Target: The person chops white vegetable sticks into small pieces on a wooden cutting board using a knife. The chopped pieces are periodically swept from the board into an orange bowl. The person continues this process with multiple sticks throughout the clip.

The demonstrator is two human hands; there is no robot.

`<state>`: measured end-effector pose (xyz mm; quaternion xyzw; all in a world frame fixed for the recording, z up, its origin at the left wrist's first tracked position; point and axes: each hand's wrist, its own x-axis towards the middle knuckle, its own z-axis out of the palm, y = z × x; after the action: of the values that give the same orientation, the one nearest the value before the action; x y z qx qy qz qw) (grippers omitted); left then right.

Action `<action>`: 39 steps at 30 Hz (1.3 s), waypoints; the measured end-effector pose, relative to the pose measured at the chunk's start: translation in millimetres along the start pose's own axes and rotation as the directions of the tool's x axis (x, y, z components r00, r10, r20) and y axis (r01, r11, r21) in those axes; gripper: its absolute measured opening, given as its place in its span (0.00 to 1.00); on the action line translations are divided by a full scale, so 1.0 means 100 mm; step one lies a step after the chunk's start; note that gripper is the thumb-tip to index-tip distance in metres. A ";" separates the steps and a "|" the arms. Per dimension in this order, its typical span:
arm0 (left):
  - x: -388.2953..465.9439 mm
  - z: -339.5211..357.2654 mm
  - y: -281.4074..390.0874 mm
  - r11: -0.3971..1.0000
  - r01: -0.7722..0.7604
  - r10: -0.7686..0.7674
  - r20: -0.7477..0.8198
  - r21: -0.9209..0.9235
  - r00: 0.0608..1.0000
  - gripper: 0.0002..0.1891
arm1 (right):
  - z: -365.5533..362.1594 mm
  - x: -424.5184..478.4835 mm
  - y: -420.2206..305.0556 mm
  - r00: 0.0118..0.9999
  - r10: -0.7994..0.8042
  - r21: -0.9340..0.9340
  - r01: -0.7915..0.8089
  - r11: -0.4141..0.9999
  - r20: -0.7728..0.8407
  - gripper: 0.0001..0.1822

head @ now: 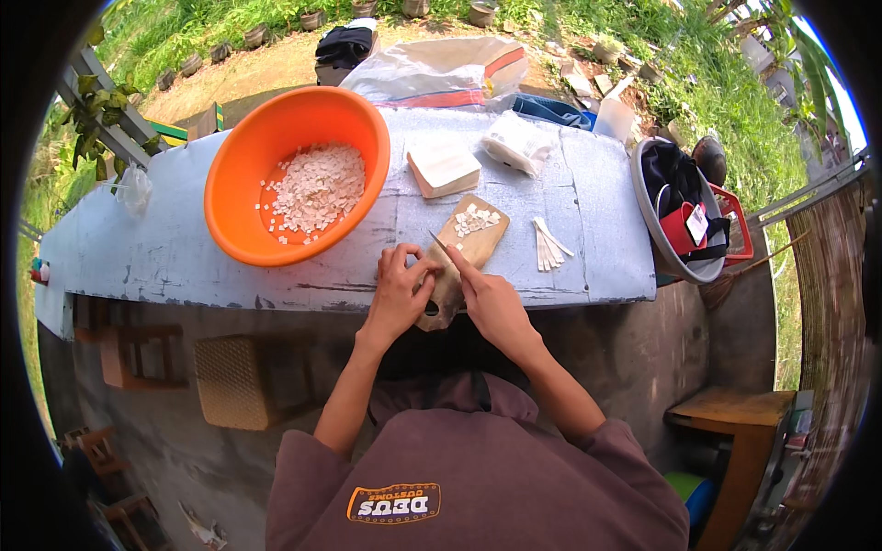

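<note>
My right hand (494,303) grips a knife, its blade (437,240) pointing away from me over a wooden cutting board (490,242). At the blade's left, my left hand (400,286) rests with bent fingers on the near part of the board. Whether its fingertips pinch a piece is hidden. Small white cut squares (474,220) lie at the board's far end. To the right, several thin white strips (550,246) are fanned out on the table. Beyond the board sits a stack of flat whitish slabs (442,172). A large orange basin (231,172) at the left contains many white squares (320,189).
The pale table (606,227) has a worn near edge. A white plastic package (517,143) lies behind the board, and a woven sack (427,65) at the far edge. A grey tub (644,200) with a dark bag stands right. A woven stool (231,382) is below left.
</note>
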<state>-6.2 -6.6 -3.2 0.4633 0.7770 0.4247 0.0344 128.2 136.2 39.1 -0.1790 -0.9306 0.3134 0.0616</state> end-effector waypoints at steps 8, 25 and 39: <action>-0.05 -0.01 -0.01 1.000 -0.011 0.011 0.003 0.022 1.000 0.09 | 0.08 -0.21 0.00 0.998 0.030 -0.097 -0.024 0.995 0.056 0.36; -0.06 0.03 -0.04 0.999 0.022 -0.024 -0.049 -0.039 0.999 0.07 | 0.05 -0.28 -0.14 0.996 0.042 -0.124 -0.032 0.992 0.081 0.36; -0.15 -0.06 -0.05 0.998 0.027 -0.029 -0.034 -0.063 0.999 0.07 | 0.03 -0.14 -0.18 0.997 0.035 -0.040 -0.033 0.999 0.065 0.35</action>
<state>-3.9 -22.4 -7.3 0.4438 0.7701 0.4564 0.0415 135.2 116.0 47.0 -0.1856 -0.9347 0.3022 0.0221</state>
